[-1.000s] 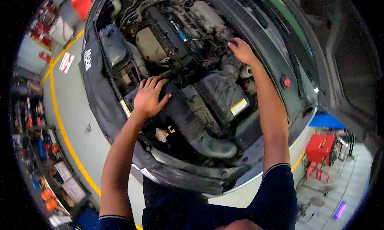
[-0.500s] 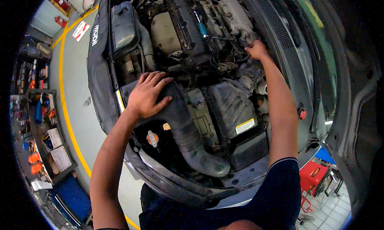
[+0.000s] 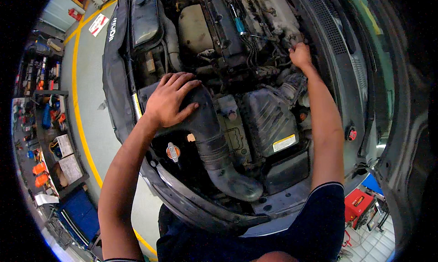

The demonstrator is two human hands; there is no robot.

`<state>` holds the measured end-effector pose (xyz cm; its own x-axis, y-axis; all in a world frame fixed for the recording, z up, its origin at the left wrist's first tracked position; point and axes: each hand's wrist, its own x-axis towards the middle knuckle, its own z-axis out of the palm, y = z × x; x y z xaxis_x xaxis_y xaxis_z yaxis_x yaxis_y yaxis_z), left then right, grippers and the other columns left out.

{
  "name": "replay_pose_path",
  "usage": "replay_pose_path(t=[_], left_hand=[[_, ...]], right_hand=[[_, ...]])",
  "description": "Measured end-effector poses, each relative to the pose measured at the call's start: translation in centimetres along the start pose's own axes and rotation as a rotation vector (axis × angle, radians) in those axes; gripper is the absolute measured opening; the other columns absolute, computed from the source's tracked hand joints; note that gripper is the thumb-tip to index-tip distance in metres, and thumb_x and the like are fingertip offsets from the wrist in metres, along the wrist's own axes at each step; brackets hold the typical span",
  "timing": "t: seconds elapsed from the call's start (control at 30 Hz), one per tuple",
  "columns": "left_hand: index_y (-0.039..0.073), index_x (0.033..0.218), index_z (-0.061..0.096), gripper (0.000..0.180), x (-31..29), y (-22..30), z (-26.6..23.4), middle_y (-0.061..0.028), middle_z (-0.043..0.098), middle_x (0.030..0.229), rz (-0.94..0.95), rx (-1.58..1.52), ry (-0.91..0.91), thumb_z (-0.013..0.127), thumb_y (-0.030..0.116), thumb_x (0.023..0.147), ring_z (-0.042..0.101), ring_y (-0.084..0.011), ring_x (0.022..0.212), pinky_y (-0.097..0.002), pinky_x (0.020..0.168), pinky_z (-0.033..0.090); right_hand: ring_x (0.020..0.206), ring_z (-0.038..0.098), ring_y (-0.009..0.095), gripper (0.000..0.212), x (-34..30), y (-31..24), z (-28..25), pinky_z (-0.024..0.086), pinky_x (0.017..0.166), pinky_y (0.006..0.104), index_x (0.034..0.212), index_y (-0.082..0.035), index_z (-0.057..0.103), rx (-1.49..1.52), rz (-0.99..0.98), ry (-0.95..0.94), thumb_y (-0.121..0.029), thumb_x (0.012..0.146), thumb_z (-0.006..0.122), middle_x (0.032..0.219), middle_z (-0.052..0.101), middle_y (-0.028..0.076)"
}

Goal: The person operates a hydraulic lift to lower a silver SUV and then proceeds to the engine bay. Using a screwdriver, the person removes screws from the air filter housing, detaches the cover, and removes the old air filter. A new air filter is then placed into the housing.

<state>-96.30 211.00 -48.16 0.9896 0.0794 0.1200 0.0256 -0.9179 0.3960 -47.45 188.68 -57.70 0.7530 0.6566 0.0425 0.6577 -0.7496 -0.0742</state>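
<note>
My left hand [image 3: 169, 101] lies palm down on a thick black air intake duct [image 3: 230, 173], its fingers spread. My right hand [image 3: 301, 57] reaches deep into the engine bay. Its fingers curl in at the near end of a grey intake manifold [image 3: 279, 16]; what they grip there is hidden. Left of that hand, a screwdriver with a teal handle [image 3: 240, 25] rests on the engine, and a shiny metal wrench [image 3: 251, 34] lies just below its handle. A ribbed black air filter box [image 3: 269, 120] sits between my two arms.
A radiator cap [image 3: 173, 152] is below my left wrist, and a red cap [image 3: 351, 134] lies right of my right forearm. The raised hood [image 3: 413, 139] bounds the right side. Shelves with tools [image 3: 64, 166] stand at left beyond a yellow floor line [image 3: 78, 111].
The view has shifted slightly, so the engine sits a little farther right and higher. Both hands stay at the same parts; the left still rests on the duct.
</note>
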Motion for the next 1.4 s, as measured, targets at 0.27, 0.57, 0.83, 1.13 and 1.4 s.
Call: replay_pose_path(t=[0.27,0.57,0.83,1.13,1.4], left_hand=[[0.006,0.140,0.055,0.062,-0.1,0.1,0.0,-0.0206,0.054,0.144,0.005,-0.005,0.003,0.064,0.041,0.089,0.047,-0.0417,0.137,-0.0539,0.116,0.033],[0.007,0.141,0.055,0.062,-0.1,0.3,-0.2,-0.0191,0.054,0.144,-0.004,-0.002,-0.006,0.065,0.040,0.089,0.047,-0.0399,0.138,-0.0533,0.117,0.033],[0.008,0.141,0.054,0.063,-0.2,0.1,0.1,-0.0188,0.054,0.144,0.011,-0.005,0.007,0.065,0.039,0.088,0.047,-0.0397,0.137,-0.0537,0.118,0.032],[0.008,0.142,0.054,0.063,-0.1,0.1,0.3,-0.0186,0.054,0.144,0.021,0.013,0.026,0.065,0.039,0.088,0.047,-0.0394,0.137,-0.0534,0.117,0.033],[0.009,0.141,0.055,0.063,-0.9,0.1,0.7,-0.0184,0.054,0.144,-0.004,0.022,0.045,0.066,0.039,0.087,0.048,-0.0400,0.137,-0.0544,0.117,0.033]], right_hand=[[0.087,0.071,0.040,0.031,0.0,1.3,0.7,0.055,0.077,0.0532,0.084,0.003,0.076,0.033,-0.010,0.033,-0.027,0.086,0.082,0.086,0.073,0.024],[0.055,0.066,0.026,0.030,1.0,1.0,1.6,0.053,0.061,0.0469,0.070,0.002,0.072,0.189,0.201,-0.051,-0.021,0.085,0.084,0.063,0.068,0.014],[0.060,0.068,0.029,0.032,1.8,1.7,2.9,0.053,0.063,0.0474,0.066,0.002,0.070,0.258,0.335,-0.002,-0.021,0.086,0.081,0.064,0.068,0.015],[0.077,0.072,0.040,0.031,2.4,2.4,3.3,0.053,0.071,0.0515,0.072,0.003,0.071,0.195,0.307,0.032,-0.023,0.085,0.080,0.078,0.073,0.022],[0.063,0.068,0.034,0.032,1.6,1.8,3.4,0.052,0.062,0.0492,0.068,0.003,0.066,0.205,0.164,0.060,-0.021,0.087,0.076,0.066,0.068,0.018]])
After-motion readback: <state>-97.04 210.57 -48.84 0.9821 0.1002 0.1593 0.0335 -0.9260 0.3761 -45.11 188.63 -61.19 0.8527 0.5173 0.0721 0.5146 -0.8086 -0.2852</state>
